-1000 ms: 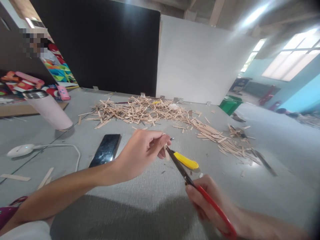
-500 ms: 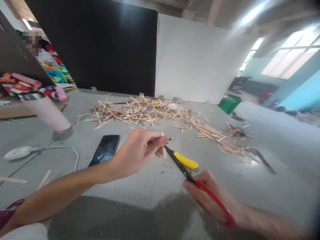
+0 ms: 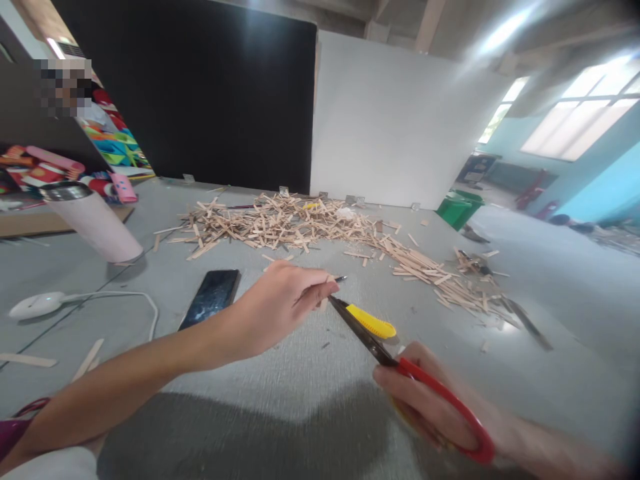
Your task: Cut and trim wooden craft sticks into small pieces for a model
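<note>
My left hand (image 3: 280, 303) pinches a short wooden stick (image 3: 325, 301) above the grey table (image 3: 300, 413). Most of that stick is hidden by my fingers. My right hand (image 3: 430, 407) grips red-handled scissors (image 3: 400, 363), whose dark blades point up-left and meet the stick at my left fingertips. A yellow utility knife (image 3: 373, 321) lies on the table just behind the blades. A wide heap of wooden sticks (image 3: 300, 223) is spread across the far side of the table.
A black phone (image 3: 211, 297) lies left of my left hand. A pink tumbler (image 3: 93, 223) stands at far left, with a white device and its cable (image 3: 37, 303) nearer. Loose sticks (image 3: 90, 357) lie at the left edge. A green bin (image 3: 457, 208) sits beyond the table.
My right hand has slid back toward me and lower with the scissors. My left hand has dipped slightly, and the stick now shows less between my fingers.
</note>
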Available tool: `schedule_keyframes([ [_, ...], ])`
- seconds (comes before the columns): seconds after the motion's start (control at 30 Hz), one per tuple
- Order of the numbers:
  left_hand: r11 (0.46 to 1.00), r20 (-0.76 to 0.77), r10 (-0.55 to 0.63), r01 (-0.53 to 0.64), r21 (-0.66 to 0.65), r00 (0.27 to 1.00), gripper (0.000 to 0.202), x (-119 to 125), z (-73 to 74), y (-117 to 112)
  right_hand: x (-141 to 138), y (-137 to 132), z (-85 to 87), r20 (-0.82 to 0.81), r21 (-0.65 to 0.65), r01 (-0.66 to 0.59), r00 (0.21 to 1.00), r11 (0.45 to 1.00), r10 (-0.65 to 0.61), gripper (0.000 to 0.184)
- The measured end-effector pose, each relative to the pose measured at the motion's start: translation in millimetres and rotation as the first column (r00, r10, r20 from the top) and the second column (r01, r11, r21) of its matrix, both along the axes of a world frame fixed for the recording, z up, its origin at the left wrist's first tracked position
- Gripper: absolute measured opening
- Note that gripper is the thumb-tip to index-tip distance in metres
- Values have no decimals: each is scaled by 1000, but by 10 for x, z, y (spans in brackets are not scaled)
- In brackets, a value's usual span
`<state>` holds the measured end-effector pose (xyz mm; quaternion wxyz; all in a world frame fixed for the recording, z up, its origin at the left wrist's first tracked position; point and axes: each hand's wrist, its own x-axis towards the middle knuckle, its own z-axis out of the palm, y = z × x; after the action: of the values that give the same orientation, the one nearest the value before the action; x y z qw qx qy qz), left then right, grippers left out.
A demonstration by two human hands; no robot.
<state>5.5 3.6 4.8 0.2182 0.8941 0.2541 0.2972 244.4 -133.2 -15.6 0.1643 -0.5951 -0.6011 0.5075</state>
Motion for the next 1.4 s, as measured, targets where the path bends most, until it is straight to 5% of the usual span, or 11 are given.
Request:
schedule_keyframes([
  [0.1, 980, 68, -20, 33, -194, 997, 37, 8, 44, -2, -4, -7, -8, -30, 12, 32, 999, 999, -32, 72],
  [0.27, 825, 222, -3, 128, -550, 975, 33, 39, 76, 3, -6, -8, -34, -90, 149, 10, 996, 989, 4, 70],
  [0.6, 748, 266, 4, 174, -640, 964, 21, 64, 93, 41, -20, 15, -39, -151, 131, 20, 989, 991, 0, 68],
  [0.73, 761, 272, 56, 135, -634, 961, 24, 78, 83, 28, -13, 11, -80, -149, 129, 41, 989, 991, -22, 67],
  [1.03, 882, 248, 55, 69, -466, 967, 29, 108, 7, -16, -4, -39, -135, -59, 117, 132, 990, 984, -126, 67],
  [1.4, 912, 247, 27, 77, -403, 969, 31, 126, -44, -15, -44, -86, -23, -47, 26, 151, 988, 988, -150, 71],
])
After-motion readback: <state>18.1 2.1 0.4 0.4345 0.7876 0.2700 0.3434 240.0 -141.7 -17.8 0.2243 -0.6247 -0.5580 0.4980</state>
